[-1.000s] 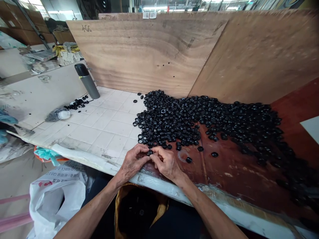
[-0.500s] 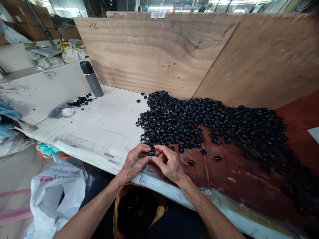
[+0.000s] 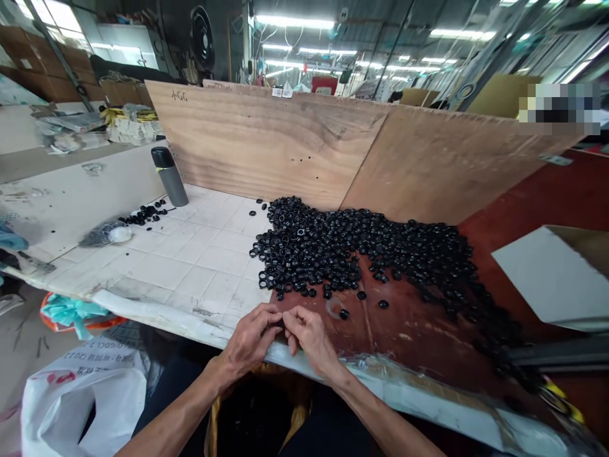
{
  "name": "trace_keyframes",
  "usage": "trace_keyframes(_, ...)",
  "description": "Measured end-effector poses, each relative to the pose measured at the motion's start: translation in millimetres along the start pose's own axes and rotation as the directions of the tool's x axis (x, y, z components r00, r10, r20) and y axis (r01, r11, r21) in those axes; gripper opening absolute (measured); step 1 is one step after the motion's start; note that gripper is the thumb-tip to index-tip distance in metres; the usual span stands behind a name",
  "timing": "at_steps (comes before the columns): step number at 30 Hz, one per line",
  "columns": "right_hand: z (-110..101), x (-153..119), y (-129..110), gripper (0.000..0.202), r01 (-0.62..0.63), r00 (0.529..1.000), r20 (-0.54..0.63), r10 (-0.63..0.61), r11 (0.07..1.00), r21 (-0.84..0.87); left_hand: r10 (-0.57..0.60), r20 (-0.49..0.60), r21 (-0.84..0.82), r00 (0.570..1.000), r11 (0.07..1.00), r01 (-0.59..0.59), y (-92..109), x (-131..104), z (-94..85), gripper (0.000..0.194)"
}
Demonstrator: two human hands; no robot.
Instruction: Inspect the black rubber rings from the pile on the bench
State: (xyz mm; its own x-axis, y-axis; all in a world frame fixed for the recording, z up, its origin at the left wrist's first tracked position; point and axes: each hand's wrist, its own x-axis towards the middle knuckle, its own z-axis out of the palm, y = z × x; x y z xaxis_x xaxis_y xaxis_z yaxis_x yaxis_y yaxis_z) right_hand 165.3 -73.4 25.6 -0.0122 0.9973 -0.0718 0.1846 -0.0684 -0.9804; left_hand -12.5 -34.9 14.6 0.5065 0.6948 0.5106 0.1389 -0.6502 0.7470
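My left hand (image 3: 252, 336) and my right hand (image 3: 307, 336) meet over the front edge of the table, fingertips together. Both are closed in a pinch around a small black plastic ring (image 3: 280, 323), mostly covered by the fingers. Just beyond them spreads a large heap of similar black plastic rings (image 3: 323, 247), reaching from the tiled surface across a red-brown board (image 3: 394, 336). A few loose rings lie in front of the heap, one of them a black ring (image 3: 383, 304) on the board.
A grey flask (image 3: 170, 178) stands at the back left, near a small group of black pieces (image 3: 145, 214) and a plastic bag (image 3: 102, 235). A wooden panel (image 3: 261, 146) closes the back. At right is a white box (image 3: 542, 273); below my hands, an open container (image 3: 214, 419) sits between my legs.
My view has tilted up, showing more of the room and a box at right. My hands have drawn toward the table edge, and the ring between them is now mostly hidden.
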Motion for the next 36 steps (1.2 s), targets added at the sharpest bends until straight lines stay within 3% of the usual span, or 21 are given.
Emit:
trace_keyframes(2, 9, -16, -1, 0.043, -0.014, 0.999, -0.039, 0.012, 0.999, -0.049, -0.064, -0.001, -0.040, 0.998, 0.997, 0.064, 10, -10, -2.1, 0.023)
trace_keyframes(5, 13, -35, -2, 0.026, 0.214, 0.972, -0.056, -0.227, 0.961, -0.177, -0.285, 0.022, -0.237, 0.958, 0.930, 0.282, 21, -20, -6.7, 0.016)
trace_keyframes(7, 13, -43, -2, 0.023, 0.328, 0.940, -0.020, -0.341, 0.918, -0.224, -0.365, 0.076, -0.334, 0.928, 0.867, 0.369, 26, -24, -10.7, 0.015)
trace_keyframes(9, 13, -49, -2, 0.017, 0.282, 0.958, 0.003, -0.288, 0.936, -0.213, -0.367, 0.107, -0.328, 0.924, 0.865, 0.381, 30, -29, -14.1, 0.015)
trace_keyframes(12, 17, -57, -1, 0.016, 0.083, 0.997, 0.015, -0.081, 0.991, -0.106, -0.347, 0.115, -0.242, 0.931, 0.899, 0.365, 34, -40, -14.6, 0.017)
trace_keyframes(13, 19, -61, 0, 0.015, 0.066, 0.998, -0.003, -0.066, 0.994, -0.090, -0.358, 0.119, -0.251, 0.926, 0.892, 0.376, 35, -44, -13.1, 0.017)
trace_keyframes(18, 26, -80, 7, 0.016, 0.261, 0.962, -0.039, -0.270, 0.952, -0.160, -0.510, 0.185, -0.529, 0.840, 0.669, 0.522, 36, -66, -1.0, 0.023)
trace_keyframes(21, 31, -86, 9, 0.012, 0.056, 0.998, -0.013, -0.056, 0.998, -0.015, -0.503, 0.150, -0.486, 0.851, 0.712, 0.507, 37, -74, 2.1, 0.022)
trace_keyframes(23, 32, -89, 8, 0.015, -0.053, 0.999, -0.008, 0.053, 0.996, 0.066, -0.495, 0.140, -0.452, 0.858, 0.739, 0.500, 40, -77, 2.2, 0.020)
trace_keyframes(24, 31, -91, 8, 0.015, -0.035, 0.999, -0.017, 0.036, 0.997, 0.065, -0.510, 0.160, -0.465, 0.845, 0.716, 0.520, 42, -77, 2.2, 0.021)
trace_keyframes(28, 29, -98, 9, 0.012, 0.243, 0.967, -0.056, -0.250, 0.964, -0.107, -0.595, 0.254, -0.570, 0.762, 0.545, 0.615, 50, -76, 4.4, 0.025)
trace_keyframes(30, 31, -100, 10, 0.012, 0.216, 0.971, -0.074, -0.226, 0.969, -0.121, -0.583, 0.231, -0.541, 0.779, 0.588, 0.601, 50, -78, 6.9, 0.023)
trace_keyframes(32, 35, -99, 11, 0.011, 0.061, 0.993, -0.098, -0.064, 0.998, -0.030, -0.511, 0.151, -0.422, 0.847, 0.741, 0.522, 47, -83, 8.6, 0.018)
trace_keyframes(34, 41, -97, 11, 0.013, -0.110, 0.989, -0.081, 0.121, 0.986, 0.125, -0.368, 0.075, -0.223, 0.927, 0.900, 0.375, 43, -89, 8.0, 0.018)
trace_keyframes(36, 46, -95, 10, 0.019, -0.235, 0.969, -0.005, 0.246, 0.935, 0.267, -0.216, 0.095, -0.045, 0.972, 0.974, 0.220, 39, -96, 4.3, 0.026)
